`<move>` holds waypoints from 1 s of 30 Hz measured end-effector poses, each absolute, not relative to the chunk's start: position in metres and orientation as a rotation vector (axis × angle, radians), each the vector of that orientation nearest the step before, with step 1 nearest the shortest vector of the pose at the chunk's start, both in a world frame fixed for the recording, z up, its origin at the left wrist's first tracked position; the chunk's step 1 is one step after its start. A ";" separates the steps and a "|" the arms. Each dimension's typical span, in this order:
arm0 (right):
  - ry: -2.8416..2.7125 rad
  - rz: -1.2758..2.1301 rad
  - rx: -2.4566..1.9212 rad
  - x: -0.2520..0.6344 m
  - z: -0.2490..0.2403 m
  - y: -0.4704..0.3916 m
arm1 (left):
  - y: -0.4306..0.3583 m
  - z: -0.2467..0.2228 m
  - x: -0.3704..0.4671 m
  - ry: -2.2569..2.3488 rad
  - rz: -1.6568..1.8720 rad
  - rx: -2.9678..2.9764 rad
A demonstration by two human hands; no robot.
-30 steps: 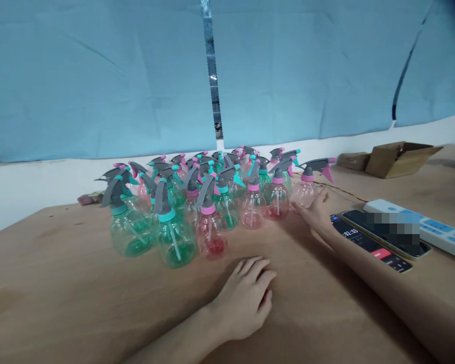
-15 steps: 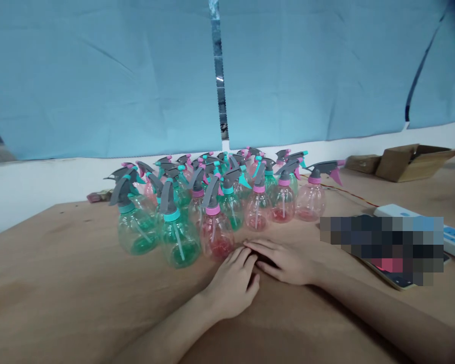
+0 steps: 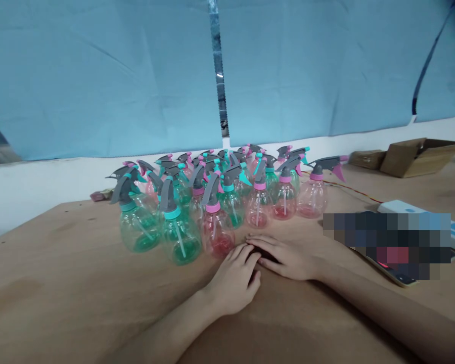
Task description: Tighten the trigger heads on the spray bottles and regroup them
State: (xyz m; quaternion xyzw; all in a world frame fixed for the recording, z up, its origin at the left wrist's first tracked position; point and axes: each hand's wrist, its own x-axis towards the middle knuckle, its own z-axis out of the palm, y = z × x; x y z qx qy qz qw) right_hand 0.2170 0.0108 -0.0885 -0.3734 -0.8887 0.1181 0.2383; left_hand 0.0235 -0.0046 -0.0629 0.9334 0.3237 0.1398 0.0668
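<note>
Left hand and right hand rest empty on the tabletop, fingers loosely curled. Spray bottles stand grouped toward its far edge. Nearest pink-collared bottle is just beside left fingertips; low, still hands should avoid nudging it.

Packed spray bottles block the way ahead, leaving passage leftward over the tabletop.

Twenty-odd spray bottles, two hands, one power strip.
</note>
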 end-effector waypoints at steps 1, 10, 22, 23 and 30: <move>-2.432 0.323 -1.021 0.217 -0.089 0.011 | -0.005 -0.063 0.024 0.973 0.424 2.814; -2.407 0.346 -1.019 0.217 -0.091 0.010 | -0.005 -0.064 0.024 0.970 0.437 2.800; -2.450 0.267 -0.975 0.224 -0.077 0.011 | -0.005 -0.063 0.024 0.978 0.409 2.817; -2.445 0.238 -0.992 0.226 -0.073 0.011 | -0.005 -0.063 0.024 0.978 0.399 2.819; -1.992 -0.085 -1.263 0.243 -0.064 0.020 | -0.005 -0.063 0.023 0.982 0.393 2.812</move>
